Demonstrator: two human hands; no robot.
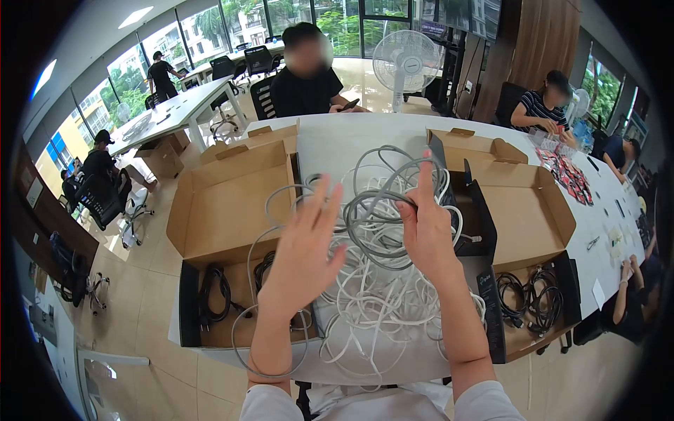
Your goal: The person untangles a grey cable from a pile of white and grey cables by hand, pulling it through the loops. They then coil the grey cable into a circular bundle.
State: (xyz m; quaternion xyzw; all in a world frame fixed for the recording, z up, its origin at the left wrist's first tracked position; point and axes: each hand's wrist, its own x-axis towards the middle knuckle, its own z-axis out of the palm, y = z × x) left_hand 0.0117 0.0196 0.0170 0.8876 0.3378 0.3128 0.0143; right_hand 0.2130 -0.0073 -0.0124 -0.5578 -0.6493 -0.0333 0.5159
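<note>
My left hand is raised over the left side of the cable pile, fingers stretched out and apart, with nothing visibly gripped. A grey network cable runs in loose loops past that hand and forearm. My right hand holds a coil of the same grey cable at the thumb, with its index finger pointing up. Part of the grip is hidden behind the hand. Beneath both hands lies a tangled heap of white cables. A cable plug shows just right of my right hand.
Open cardboard boxes flank the pile: one on the left and one on the right, with black cables and coiled black cords inside. Across the white table sits a person. Another person handles red packets farther right.
</note>
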